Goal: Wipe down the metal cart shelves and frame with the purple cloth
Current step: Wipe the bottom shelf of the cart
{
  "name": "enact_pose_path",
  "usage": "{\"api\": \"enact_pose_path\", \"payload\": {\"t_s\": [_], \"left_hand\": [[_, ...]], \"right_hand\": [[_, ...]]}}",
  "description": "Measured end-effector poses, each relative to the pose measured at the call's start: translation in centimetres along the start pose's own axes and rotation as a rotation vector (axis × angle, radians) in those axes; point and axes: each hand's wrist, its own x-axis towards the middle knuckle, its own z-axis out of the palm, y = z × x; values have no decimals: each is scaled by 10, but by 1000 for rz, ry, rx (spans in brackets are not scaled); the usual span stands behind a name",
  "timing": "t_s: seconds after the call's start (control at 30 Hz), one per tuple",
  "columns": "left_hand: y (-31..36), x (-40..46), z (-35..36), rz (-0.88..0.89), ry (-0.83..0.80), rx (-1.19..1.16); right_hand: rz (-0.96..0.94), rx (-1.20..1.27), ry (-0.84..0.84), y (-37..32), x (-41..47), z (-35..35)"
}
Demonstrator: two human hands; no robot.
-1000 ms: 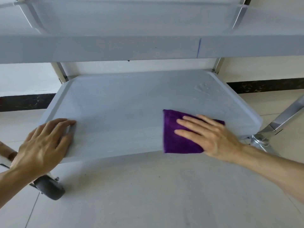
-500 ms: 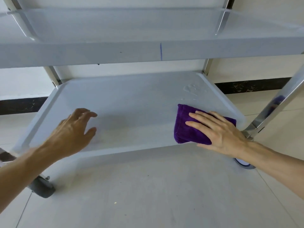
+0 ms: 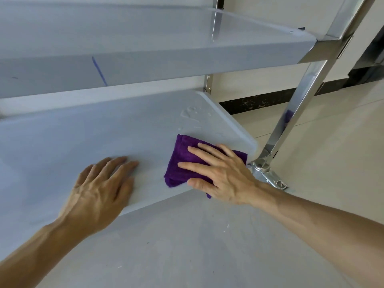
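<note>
Cloth (image 3: 182, 161) now lies at the lower shelf's (image 3: 83, 138) right corner, pressed flat under the open right hand (image 3: 220, 173); left hand (image 3: 99, 192), released, has shifted inward to brace.

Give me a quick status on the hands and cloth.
Right hand flat on cloth, lower shelf corner. Left hand flat on shelf. Nothing in the way.

one head-worn view only — it is looking forward and steeply down from close above the lower shelf (image 3: 104, 129), tilting toward its right front corner, with the upper shelf (image 3: 145, 48) crossing overhead — floor below.
</note>
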Motion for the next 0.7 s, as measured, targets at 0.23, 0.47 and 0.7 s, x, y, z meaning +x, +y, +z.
{"api": "enact_pose_path", "payload": {"t_s": [0.23,0.47,0.7], "left_hand": [[-12,-2,-8,-12,58,23],[-10,1,-5,40,208,83],[-14,-4,-1,31,289,142]], "right_hand": [[497,119,-198,95,35,-9],[610,98,-272,34,130,15],[-52,180,-256,-47,114,16]]}}
